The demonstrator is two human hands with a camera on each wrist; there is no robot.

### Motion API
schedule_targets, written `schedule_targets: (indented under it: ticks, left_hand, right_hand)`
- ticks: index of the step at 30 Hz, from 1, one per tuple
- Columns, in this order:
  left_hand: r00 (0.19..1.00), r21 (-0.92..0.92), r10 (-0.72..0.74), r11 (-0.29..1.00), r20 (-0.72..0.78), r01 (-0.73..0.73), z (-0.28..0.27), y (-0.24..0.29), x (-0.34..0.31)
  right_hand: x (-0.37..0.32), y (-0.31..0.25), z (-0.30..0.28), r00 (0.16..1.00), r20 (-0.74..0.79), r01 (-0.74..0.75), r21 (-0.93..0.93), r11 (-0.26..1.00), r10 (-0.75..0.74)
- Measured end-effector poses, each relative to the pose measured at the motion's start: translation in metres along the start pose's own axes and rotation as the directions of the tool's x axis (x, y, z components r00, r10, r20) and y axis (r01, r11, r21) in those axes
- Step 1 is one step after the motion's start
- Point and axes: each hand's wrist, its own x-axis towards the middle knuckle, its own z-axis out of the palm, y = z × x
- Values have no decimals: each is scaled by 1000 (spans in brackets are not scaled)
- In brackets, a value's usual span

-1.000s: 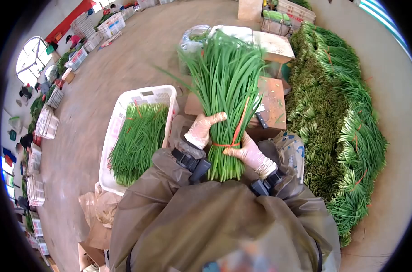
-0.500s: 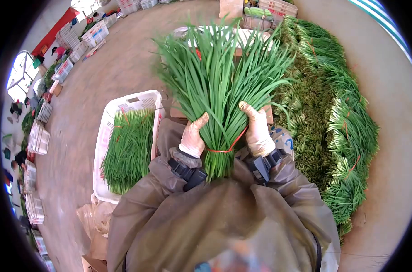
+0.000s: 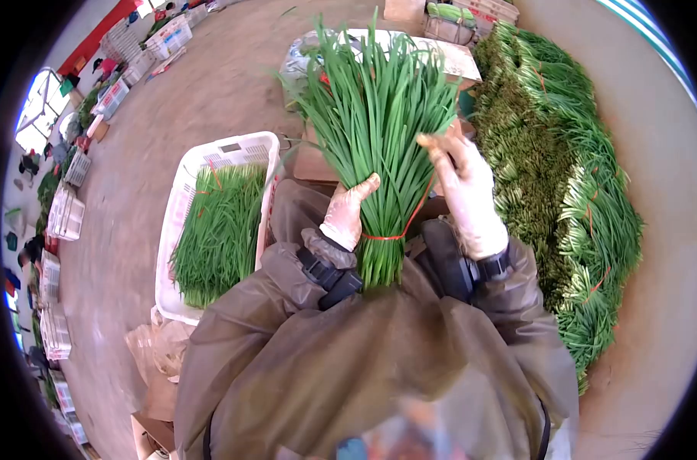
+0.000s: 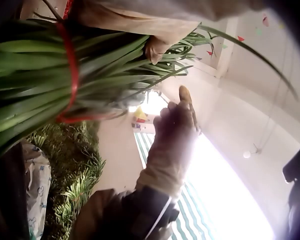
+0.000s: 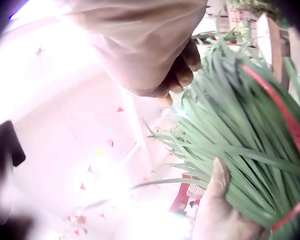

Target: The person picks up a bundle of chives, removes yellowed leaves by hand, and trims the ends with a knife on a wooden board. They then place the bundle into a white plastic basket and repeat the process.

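Fingers of the left hand [image 3: 345,212] clamp the garlic chives [image 3: 379,130] just above their red tie [image 3: 385,237], before the brown smock [image 3: 364,353], while those of the right hand [image 3: 470,192] bend loosely beside them, so steady, uncrushing left pressure should best hold them even.

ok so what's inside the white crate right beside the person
Green leafy stalks lie in the white crate, a red band showing among them. They hide most of its floor; anything underneath can't be seen.

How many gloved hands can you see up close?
2. The left hand grips the big green bunch, partly hidden behind it; the right hand is raised at the other side, near the leaf tops.
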Motion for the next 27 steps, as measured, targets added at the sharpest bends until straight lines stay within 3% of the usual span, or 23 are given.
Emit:
schedule_targets:
  ticks: [3, 5, 7, 8, 9, 10, 12, 14, 15, 16, 17, 19, 21, 22, 23, 24, 26, 27]
  left_hand:
    - [1000, 31, 2, 1000, 16, -3, 6, -1, -6]
    - [998, 65, -30, 998, 52, 27, 10, 3, -12]
    - [999, 41, -5, 999, 50, 3, 9, -1, -13]
    - [999, 47, -6, 999, 54, 3, 9, 0, -15]
    - [998, 53, -10, 999, 59, 7, 9, 0, -16]
    - [998, 59, 25, 998, 57, -29, 10, -3, -15]
    - [998, 46, 8, 999, 61, -11, 10, -2, -15]
    - [997, 38, -13, 999, 71, 10, 13, -2, -17]
    - [997, 38, -16, 999, 75, 13, 15, -2, -16]
    - [996, -1, -32, 999, 87, 32, 18, -3, -17]
    - [995, -43, -41, 998, 93, 45, 19, -2, -18]
    - [995, -111, -65, 991, 74, 72, 21, -2, -19]
    - [997, -103, -53, 993, 50, 58, 13, 0, -15]
    - [998, -138, -42, 989, 38, 47, 6, 1, -12]
    - [1000, -145, -21, 989, 8, 22, -7, 2, -5]
    - [996, -220, -91, 971, 2, 89, -20, 1, 2]
    - [966, -345, -257, 910, -28, 232, -32, 12, 13]
    - [940, -442, -325, 832, 102, 335, -43, 11, 21]
  right_hand:
    - [28, -8, 2, 988, 46, 156, -338, 928, -149]
    - [39, 2, -1, 964, 266, 140, -468, 873, -11]
    - [40, 15, 1, 963, 269, 95, -386, 917, 14]
    - [38, 39, 3, 968, 244, -31, -140, 990, 65]
    - [39, 39, 7, 964, 234, -158, 116, 981, 127]
    - [39, 37, -2, 934, 190, -346, 274, 898, 302]
    - [46, 32, -10, 923, 135, -382, 414, 826, 360]
    - [49, 21, -6, 999, 42, 13, 251, 968, -24]
    - [52, 3, 0, 937, 67, 344, -10, 939, -343]
    - [53, -24, 9, 911, 237, 348, -1, 938, -338]
    - [56, -45, 11, 902, 301, 365, -153, 918, -309]
    - [65, -52, 18, 889, 391, 358, -266, 895, -239]
    - [58, -49, 12, 940, 123, 330, -109, 938, -317]
    - [50, -50, 4, 985, 109, 127, 37, 991, -131]
    - [36, -42, -6, 989, 146, -39, 188, 981, 12]
    - [21, -35, -15, 972, 180, -206, 326, 922, 154]
    - [-14, 5, -4, 871, 344, -469, 372, 801, 350]
    - [-30, 16, 3, 817, 426, -527, 281, 802, 388]
